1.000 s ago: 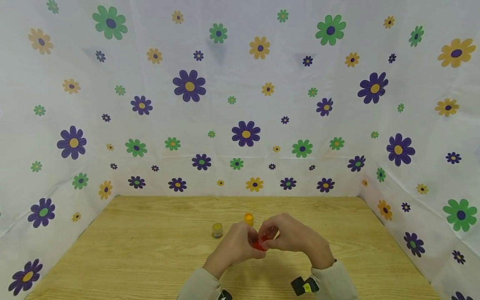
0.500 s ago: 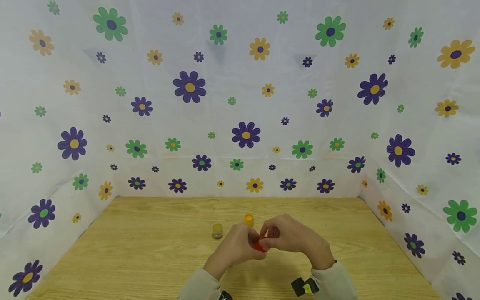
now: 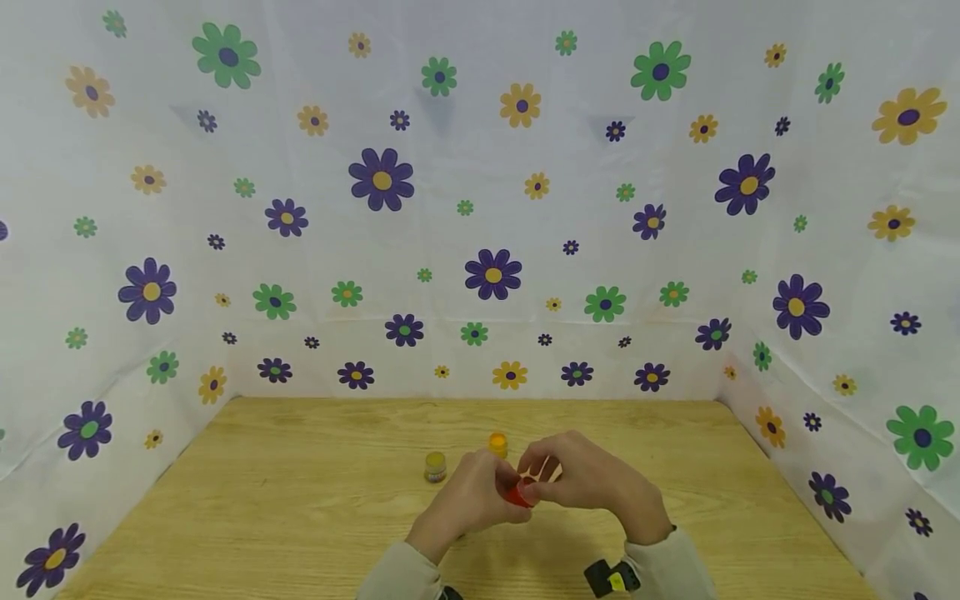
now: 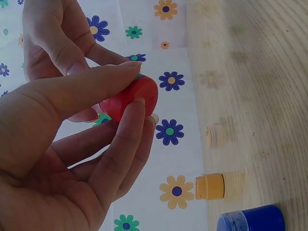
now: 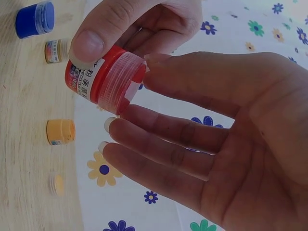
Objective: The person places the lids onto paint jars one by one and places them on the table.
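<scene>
My left hand [image 3: 476, 497] grips a small red paint jar [image 4: 126, 103] by its body, held tilted above the table. In the right wrist view, the red jar's label [image 5: 87, 79] and its clear ribbed lid [image 5: 117, 81] face my right hand [image 5: 192, 125]. That hand pinches the lid's rim between thumb and forefinger, while its other fingers reach out past the lid, fairly straight. Whether the lid is loose on the jar, I cannot tell. From the head view, the red jar [image 3: 517, 493] shows only partly between both hands.
Behind the hands, an orange jar [image 3: 497, 444] and a yellow jar [image 3: 435, 467] stand on the wooden table [image 3: 300, 500]. A blue jar [image 4: 252, 219] appears in both wrist views. A small round lid [image 5: 58, 184] lies near the orange jar. Flower-printed cloth [image 3: 450, 208] encloses the table.
My right hand's fingers closed in around the lid, then spread out again, with a small turn at the wrist. The left hand keeps the red jar almost still.
</scene>
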`<state>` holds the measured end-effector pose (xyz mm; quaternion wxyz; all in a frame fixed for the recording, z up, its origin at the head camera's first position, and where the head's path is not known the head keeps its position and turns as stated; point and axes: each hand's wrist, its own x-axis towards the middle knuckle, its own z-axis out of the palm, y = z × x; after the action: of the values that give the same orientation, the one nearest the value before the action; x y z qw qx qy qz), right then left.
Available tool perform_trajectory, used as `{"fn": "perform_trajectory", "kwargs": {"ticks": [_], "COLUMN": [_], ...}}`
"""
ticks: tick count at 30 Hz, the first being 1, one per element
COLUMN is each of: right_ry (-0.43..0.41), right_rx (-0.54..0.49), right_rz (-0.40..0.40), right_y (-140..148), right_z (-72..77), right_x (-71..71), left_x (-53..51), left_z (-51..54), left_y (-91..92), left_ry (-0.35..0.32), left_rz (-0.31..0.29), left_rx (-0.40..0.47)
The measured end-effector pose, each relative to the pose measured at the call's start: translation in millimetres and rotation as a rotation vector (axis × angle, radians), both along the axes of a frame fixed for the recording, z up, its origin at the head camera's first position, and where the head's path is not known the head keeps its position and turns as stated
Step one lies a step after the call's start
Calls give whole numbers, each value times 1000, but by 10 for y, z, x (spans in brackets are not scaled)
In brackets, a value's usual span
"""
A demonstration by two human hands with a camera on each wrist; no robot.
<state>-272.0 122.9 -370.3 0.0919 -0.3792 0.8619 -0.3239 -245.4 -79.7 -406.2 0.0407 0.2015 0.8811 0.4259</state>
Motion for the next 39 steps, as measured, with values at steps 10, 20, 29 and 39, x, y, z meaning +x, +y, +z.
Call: {"fn": "perform_trajectory", "kwargs": {"ticks": [10,20,29,39], "right_ry": [-16,-12,-16,18], "right_rx": [-33,-42,-59,6], "right_rz": [32,44,54,0], "right_y": [-4,-11,-14,-42], "right_z": [-20,-27,-28,-26], "right_x": [1,7,8,19], "left_x": [-17,-17,-18,-16], "left_z": [-10,-18,-28,-27], "left_y": [-4,-11,-8,-3], "left_ry": [13,8,10,15], "left_rz": [-18,-21,-19,-20], "left_rx": [12,22,30,30]}}
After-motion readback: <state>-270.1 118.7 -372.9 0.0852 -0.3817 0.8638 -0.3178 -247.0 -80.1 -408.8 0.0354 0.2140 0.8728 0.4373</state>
